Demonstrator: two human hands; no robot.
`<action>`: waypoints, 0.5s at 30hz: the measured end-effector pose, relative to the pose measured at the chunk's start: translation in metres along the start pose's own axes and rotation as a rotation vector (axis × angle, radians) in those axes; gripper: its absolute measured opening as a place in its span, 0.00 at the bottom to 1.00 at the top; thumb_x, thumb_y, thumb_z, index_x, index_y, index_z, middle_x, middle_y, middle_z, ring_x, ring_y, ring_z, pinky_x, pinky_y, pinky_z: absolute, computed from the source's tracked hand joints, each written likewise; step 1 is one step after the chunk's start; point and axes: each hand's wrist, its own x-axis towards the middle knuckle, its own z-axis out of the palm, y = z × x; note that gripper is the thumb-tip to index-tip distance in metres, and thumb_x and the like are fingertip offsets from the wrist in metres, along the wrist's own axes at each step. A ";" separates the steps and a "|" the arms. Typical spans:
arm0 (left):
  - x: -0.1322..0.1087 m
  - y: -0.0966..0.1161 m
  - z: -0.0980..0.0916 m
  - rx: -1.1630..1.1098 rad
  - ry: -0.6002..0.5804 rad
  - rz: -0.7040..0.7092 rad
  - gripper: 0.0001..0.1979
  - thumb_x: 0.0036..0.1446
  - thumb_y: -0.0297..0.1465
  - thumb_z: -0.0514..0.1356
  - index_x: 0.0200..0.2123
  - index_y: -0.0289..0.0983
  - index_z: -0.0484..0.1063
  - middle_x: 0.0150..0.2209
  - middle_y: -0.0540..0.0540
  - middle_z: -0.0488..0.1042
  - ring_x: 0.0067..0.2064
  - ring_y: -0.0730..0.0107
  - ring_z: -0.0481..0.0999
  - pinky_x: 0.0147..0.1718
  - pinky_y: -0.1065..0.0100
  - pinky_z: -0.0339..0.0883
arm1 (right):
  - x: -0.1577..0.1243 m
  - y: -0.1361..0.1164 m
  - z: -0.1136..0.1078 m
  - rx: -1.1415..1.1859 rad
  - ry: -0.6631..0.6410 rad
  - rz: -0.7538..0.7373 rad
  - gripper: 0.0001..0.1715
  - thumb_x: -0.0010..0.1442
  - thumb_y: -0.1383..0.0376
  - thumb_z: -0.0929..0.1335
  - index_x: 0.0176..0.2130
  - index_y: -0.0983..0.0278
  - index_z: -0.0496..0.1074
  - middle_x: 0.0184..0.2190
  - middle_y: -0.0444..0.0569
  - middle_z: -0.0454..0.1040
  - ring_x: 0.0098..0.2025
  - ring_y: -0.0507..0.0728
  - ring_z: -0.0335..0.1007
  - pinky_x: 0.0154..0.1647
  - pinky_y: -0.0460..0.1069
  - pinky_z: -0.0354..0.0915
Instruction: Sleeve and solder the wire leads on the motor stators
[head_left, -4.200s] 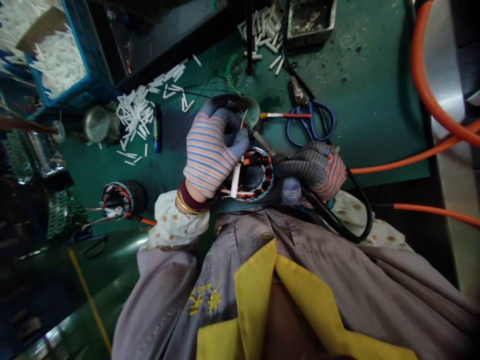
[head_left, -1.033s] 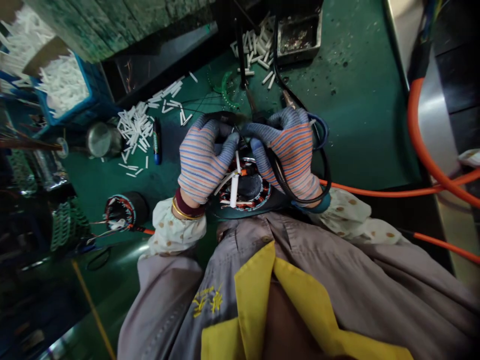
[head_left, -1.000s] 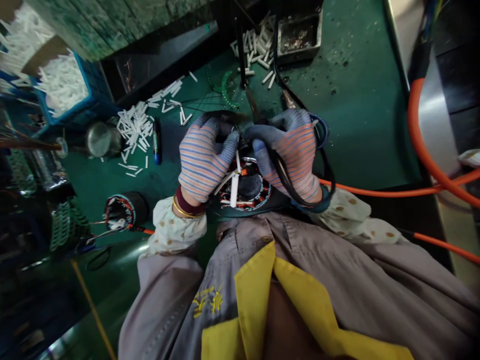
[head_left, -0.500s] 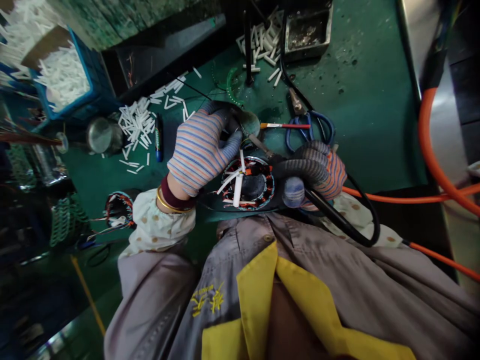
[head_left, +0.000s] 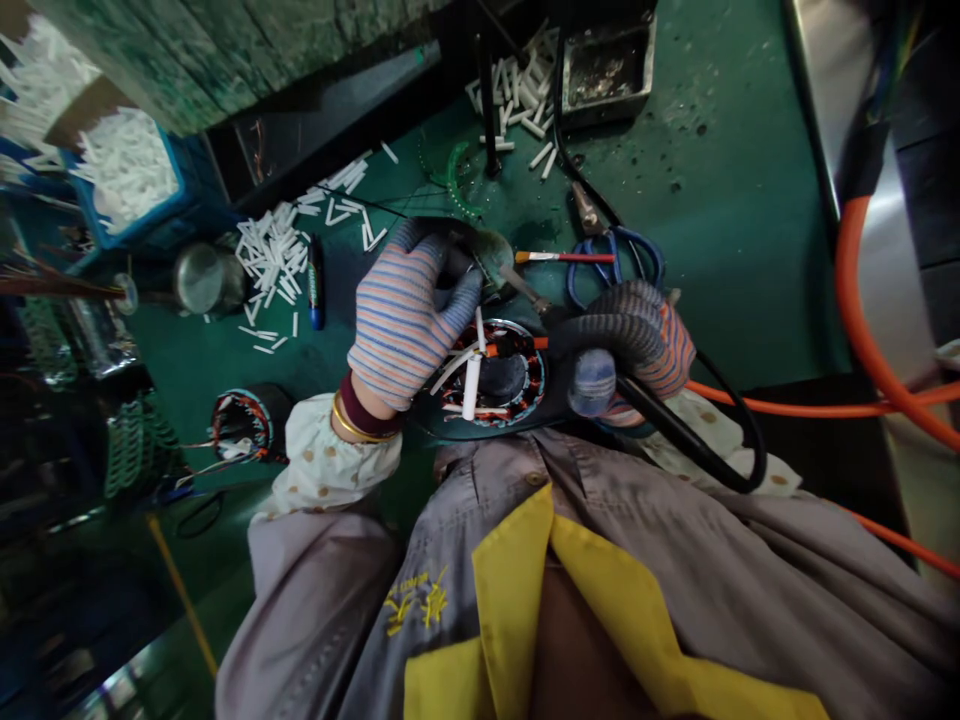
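My right hand (head_left: 645, 350), in a striped glove with dark fingers, is wrapped round a soldering iron (head_left: 536, 298) whose metal tip points up and left. My left hand (head_left: 409, 310), gloved alike, has thumb and fingers pinched together near that tip; whatever lies between them is hidden. Just beyond the fingertips is a round, dull greenish piece (head_left: 493, 255). Below both hands lies a ring-shaped motor stator (head_left: 540, 385) with copper-red windings and blue-edged slots. White sleeves (head_left: 471, 388) stick out over its left side.
Blue-handled scissors (head_left: 658, 262) and a red brush (head_left: 574, 257) lie beyond my right hand. Loose white sleeves (head_left: 270, 250), a marker (head_left: 315, 285) and a second stator (head_left: 251, 422) are at left. A metal tray (head_left: 651, 70) stands behind; an orange hose (head_left: 851, 290) runs at right.
My left hand has shifted slightly right and down in view. The iron's tip sits a little closer to the left fingertips. Both hands keep their grip.
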 end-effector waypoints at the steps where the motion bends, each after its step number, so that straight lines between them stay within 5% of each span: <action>1: -0.001 -0.003 0.002 -0.021 0.007 0.008 0.10 0.81 0.45 0.65 0.44 0.50 0.78 0.53 0.40 0.87 0.58 0.39 0.90 0.60 0.34 0.87 | 0.000 -0.001 -0.002 -0.007 0.050 0.011 0.18 0.78 0.53 0.71 0.52 0.50 0.92 0.41 0.54 0.86 0.50 0.74 0.85 0.55 0.67 0.78; 8: -0.010 -0.017 0.014 -0.004 0.000 -0.013 0.17 0.88 0.51 0.60 0.55 0.47 0.82 0.61 0.41 0.87 0.74 0.41 0.83 0.72 0.34 0.81 | 0.006 -0.007 0.003 0.028 0.222 0.012 0.28 0.80 0.48 0.63 0.46 0.48 0.92 0.32 0.54 0.81 0.41 0.71 0.80 0.49 0.66 0.77; 11: -0.006 -0.013 0.009 -0.010 -0.013 0.001 0.13 0.85 0.48 0.62 0.51 0.48 0.81 0.58 0.41 0.87 0.67 0.41 0.86 0.69 0.35 0.83 | 0.007 -0.005 0.005 0.032 0.246 -0.010 0.32 0.82 0.47 0.61 0.45 0.48 0.92 0.31 0.54 0.79 0.40 0.70 0.79 0.48 0.66 0.77; 15: 0.007 -0.009 -0.002 0.027 -0.009 0.071 0.06 0.75 0.41 0.68 0.43 0.49 0.78 0.51 0.39 0.88 0.55 0.40 0.90 0.57 0.37 0.89 | 0.004 -0.002 0.004 0.047 0.251 -0.071 0.24 0.82 0.49 0.66 0.48 0.49 0.92 0.35 0.53 0.82 0.41 0.70 0.80 0.50 0.65 0.77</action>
